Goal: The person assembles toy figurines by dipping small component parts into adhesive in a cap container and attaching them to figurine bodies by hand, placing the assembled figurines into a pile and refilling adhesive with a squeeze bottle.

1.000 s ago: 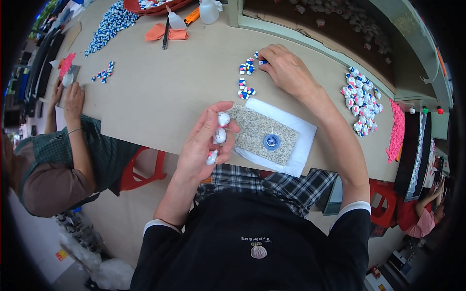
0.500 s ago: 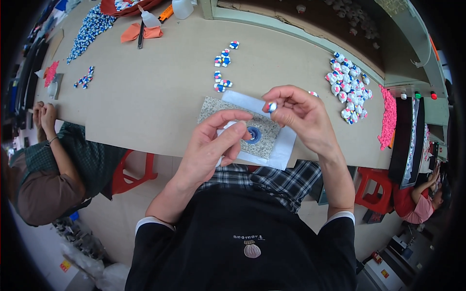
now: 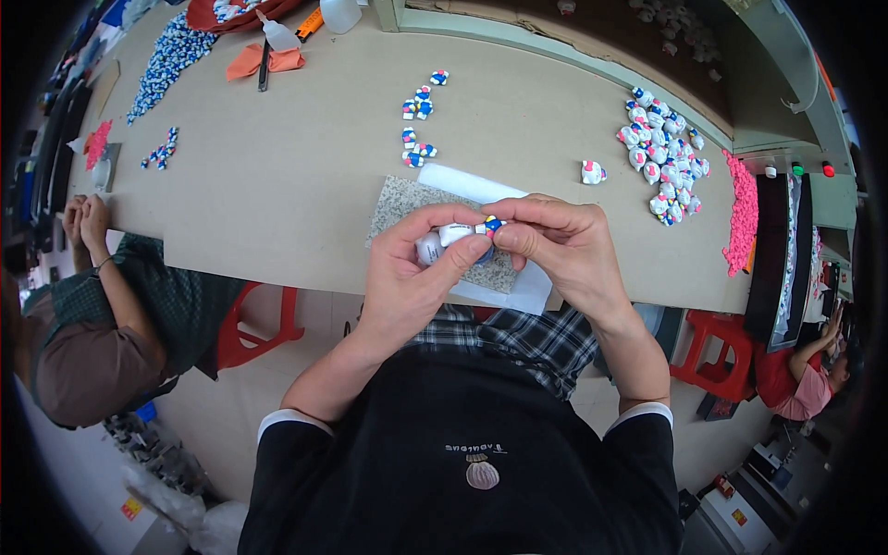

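Between finger and thumb, my right hand (image 3: 564,236) pinches a small blue, white and yellow figurine piece (image 3: 493,225). Close against it on the left, my left hand (image 3: 416,264) is closed around a white bottle-like thing (image 3: 429,248) with faint print. A white narrower end (image 3: 455,234) points at the figurine piece; whether they touch I cannot tell. Beneath both hands lies a speckled grey board (image 3: 393,205) on white paper (image 3: 527,294). A round blue thing on the board is mostly hidden by my fingers.
Several blue-and-white pieces (image 3: 423,102) stand beyond the board. One white figurine (image 3: 593,172) sits apart from a pile of similar ones (image 3: 661,153) at right, beside pink pieces (image 3: 740,217). Far left are a blue-white heap (image 3: 176,60), an orange cloth (image 3: 277,60) and a co-worker's hands (image 3: 85,220).
My right hand has come down and left with the figurine piece, meeting my left hand over the board. The white narrower end now shows between my hands. The lone white figurine is uncovered.
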Available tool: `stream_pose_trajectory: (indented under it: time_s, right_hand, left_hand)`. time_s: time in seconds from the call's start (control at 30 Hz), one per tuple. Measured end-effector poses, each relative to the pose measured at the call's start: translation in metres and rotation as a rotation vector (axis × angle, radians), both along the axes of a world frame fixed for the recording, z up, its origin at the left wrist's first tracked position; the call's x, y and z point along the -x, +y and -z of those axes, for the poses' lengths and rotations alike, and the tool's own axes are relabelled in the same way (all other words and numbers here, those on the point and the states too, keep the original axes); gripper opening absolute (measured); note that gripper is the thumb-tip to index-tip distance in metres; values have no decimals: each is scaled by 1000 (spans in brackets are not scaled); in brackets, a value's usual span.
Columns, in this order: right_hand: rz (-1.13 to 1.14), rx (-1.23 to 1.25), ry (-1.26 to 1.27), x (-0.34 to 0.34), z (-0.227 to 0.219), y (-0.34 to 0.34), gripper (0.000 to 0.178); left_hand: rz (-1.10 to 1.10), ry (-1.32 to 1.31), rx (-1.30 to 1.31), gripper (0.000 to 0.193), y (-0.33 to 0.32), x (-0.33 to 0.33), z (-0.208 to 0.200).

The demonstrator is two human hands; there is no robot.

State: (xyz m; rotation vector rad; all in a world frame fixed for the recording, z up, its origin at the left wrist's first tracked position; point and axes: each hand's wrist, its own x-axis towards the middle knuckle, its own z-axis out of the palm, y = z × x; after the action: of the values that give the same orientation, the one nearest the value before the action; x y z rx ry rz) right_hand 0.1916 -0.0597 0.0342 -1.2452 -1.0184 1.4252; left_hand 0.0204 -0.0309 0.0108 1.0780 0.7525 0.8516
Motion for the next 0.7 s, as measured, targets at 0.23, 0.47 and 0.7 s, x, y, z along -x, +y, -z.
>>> stream_pose_trajectory:
  time_s: [0.23, 0.47, 0.7]
  right_hand:
    - [-182, -305, -660, -7, -6, 5, 22]
    - [-502, -482, -1034, 8, -4, 5, 24]
    - [-432, -438, -1018, 10, 0, 0, 21]
  left_hand:
    - [-36, -159, 306, 27, 7, 20, 3]
    - [-22, -161, 315, 31, 5, 29, 1]
    - [-24, -90, 259, 31, 3, 31, 4]
